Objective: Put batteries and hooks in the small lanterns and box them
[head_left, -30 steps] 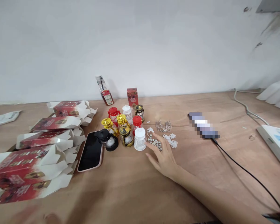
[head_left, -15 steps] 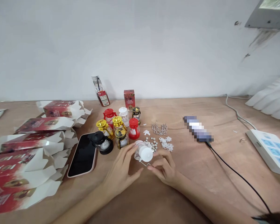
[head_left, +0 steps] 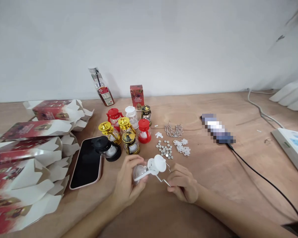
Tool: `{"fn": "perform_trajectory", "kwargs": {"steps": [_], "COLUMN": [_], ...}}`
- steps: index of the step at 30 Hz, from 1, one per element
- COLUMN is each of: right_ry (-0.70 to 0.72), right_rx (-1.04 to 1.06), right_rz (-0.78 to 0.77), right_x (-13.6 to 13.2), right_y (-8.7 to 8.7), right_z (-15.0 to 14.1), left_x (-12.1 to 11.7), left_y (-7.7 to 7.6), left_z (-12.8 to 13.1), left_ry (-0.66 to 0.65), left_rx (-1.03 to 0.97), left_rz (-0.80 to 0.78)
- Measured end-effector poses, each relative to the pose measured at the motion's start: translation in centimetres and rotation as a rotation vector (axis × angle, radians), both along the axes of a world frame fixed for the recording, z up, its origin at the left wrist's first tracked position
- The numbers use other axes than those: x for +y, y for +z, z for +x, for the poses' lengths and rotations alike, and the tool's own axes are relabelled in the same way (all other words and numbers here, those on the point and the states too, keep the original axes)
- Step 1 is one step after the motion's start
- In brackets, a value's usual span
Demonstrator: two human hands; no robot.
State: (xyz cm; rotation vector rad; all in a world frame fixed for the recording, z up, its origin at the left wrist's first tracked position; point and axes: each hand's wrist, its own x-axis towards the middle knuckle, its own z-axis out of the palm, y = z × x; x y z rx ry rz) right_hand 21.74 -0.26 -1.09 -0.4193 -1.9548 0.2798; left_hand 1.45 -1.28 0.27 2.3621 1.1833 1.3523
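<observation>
Far left of the silver discs (head_left: 167, 155): opened red-and-white boxes (head_left: 37, 129), lying in a row. Left of the discs: one phone (head_left: 86, 165), screen dark, lying flat. Behind and left: one bottle (head_left: 105, 94), tilted, label red and white. Left, between phone and discs: eight miniature lanterns (head_left: 124, 122), black, gold, red, white and black-and-gold. In front and left: left hand (head_left: 126, 180), fingers closed around the clear body of a white lantern (head_left: 152, 167), which lay tilted, cap toward the right, just in front of the discs. Behind the discs: bent wire pieces (head_left: 173, 132), heaped. In front and right: right hand (head_left: 185, 185), thumb and fingers pinching the wire handle (head_left: 166, 182) of the held lantern. Just right of the discs: flat white tabs (head_left: 186, 151), piled. Far right: one white power strip (head_left: 293, 148).
</observation>
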Motion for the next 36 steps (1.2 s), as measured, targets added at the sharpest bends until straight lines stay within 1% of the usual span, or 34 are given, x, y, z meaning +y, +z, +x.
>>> {"fn": "perform_trajectory", "kwargs": {"steps": [4, 6, 8, 12, 14, 16, 18, 21, 22, 23, 24, 26, 27, 28, 29, 30, 33, 34, 36], "right_ry": [-0.040, -0.062, -0.088, -0.116, -0.111, -0.102, -0.135, -0.288, -0.312, -0.306, -0.268, -0.156, -0.115, -0.084, -0.062, -0.045, -0.019, -0.030, -0.088], "right_rx": [0.022, 0.024, -0.007, -0.067, -0.048, -0.001, 0.092, 0.264, 0.300, 0.315, 0.315, 0.312, 0.310, 0.294, 0.259, 0.205, -0.017, -0.079, -0.169], "right_rz": [0.038, 0.067, 0.128, 0.287, 0.277, 0.183, 0.029, -0.279, -0.395, -0.512, -0.628, -0.826, -0.893, -0.923, -0.913, -0.868, -0.645, -0.589, -0.546], "right_x": [0.3, 0.3, 0.2, -0.1, -0.2, -0.3, -0.3, 0.0, 0.2, 0.4, 0.5, 0.8, 0.8, 0.8, 0.8, 0.7, 0.5, 0.5, 0.5], "right_y": [0.3, 0.5, 0.6, 0.7, 0.7, 0.7, 0.7, 0.8, 0.8, 0.8, 0.8, 0.8, 0.7, 0.6, 0.5, 0.4, -0.1, -0.2, -0.4], "right_z": [0.1, 0.0, -0.1, -0.5, -0.6, -0.5, -0.2, 0.3, 0.4, 0.4, 0.5, 0.4, 0.4, 0.4, 0.4, 0.5, 0.7, 0.7, 0.8], "left_x": [-0.1, -0.1, -0.1, -0.3, -0.4, -0.3, 0.0, 0.6, 0.7, 0.8, 0.8, 0.8, 0.7, 0.6, 0.6, 0.5, 0.4, 0.4, 0.4], "left_y": [0.3, 0.2, 0.1, 0.1, 0.1, 0.2, 0.3, 0.5, 0.5, 0.6, 0.6, 0.5, 0.5, 0.5, 0.5, 0.4, 0.3, 0.2, 0.0], "left_z": [0.0, 0.2, 0.3, 0.5, 0.4, 0.3, 0.1, -0.3, -0.3, -0.3, -0.3, -0.2, 0.0, 0.1, 0.2, 0.4, 0.6, 0.6, 0.6], "left_ry": [0.010, 0.006, 0.015, 0.041, 0.054, 0.062, 0.041, -0.092, -0.142, -0.179, -0.203, -0.209, -0.205, -0.201, -0.198, -0.193, -0.181, -0.179, -0.175], "left_rx": [0.098, 0.158, 0.205, 0.213, 0.201, 0.181, 0.159, 0.138, 0.133, 0.127, 0.120, 0.104, 0.096, 0.087, 0.076, 0.064, 0.025, 0.014, -0.002], "left_rz": [-0.063, -0.059, -0.049, -0.060, -0.084, -0.106, -0.122, -0.153, -0.170, -0.191, -0.216, -0.269, -0.292, -0.309, -0.318, -0.321, -0.300, -0.286, -0.266]}}
